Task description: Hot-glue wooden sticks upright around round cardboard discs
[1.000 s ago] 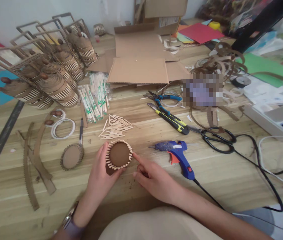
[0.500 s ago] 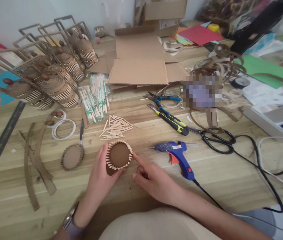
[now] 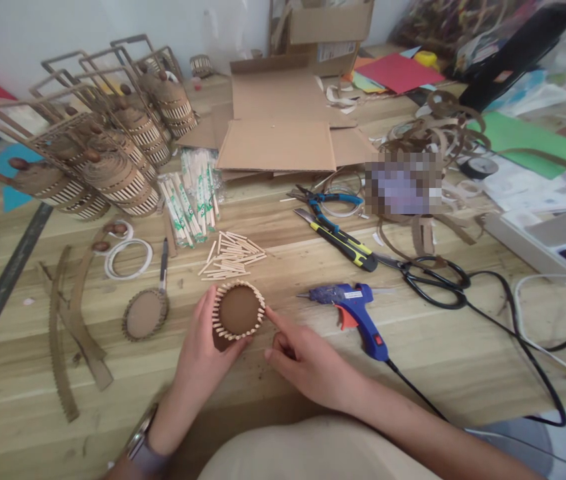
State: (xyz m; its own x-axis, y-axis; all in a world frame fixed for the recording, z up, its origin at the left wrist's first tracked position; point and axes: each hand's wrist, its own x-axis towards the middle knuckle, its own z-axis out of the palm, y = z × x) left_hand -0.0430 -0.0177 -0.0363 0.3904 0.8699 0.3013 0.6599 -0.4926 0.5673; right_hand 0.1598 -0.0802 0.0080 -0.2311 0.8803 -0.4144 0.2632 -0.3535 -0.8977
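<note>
wood table [image 3: 13,420], pale wall [image 3: 77,20] behind, left fingers [image 3: 206,309] gripping stick-ringed cup [image 3: 239,309], right fingers [image 3: 281,323] half-open

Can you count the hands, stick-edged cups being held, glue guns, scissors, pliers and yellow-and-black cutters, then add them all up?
Hands: 2 (left hand, right hand)
Held stick-edged cup: 1
Glue gun: 1
Scissors: 1 pair
Pliers: 1 pair
Yellow-and-black cutter: 1
Total: 7

The round brown cardboard cup [image 3: 239,310] is striped around with pale cream wooden sticks [image 3: 219,323]; the blue plastic glue gun [image 3: 364,312] has an orange-red trigger [image 3: 347,318] (its switch [image 3: 378,339] is red); the long cutter knife [image 3: 343,243] is black and yellow-green.
</note>
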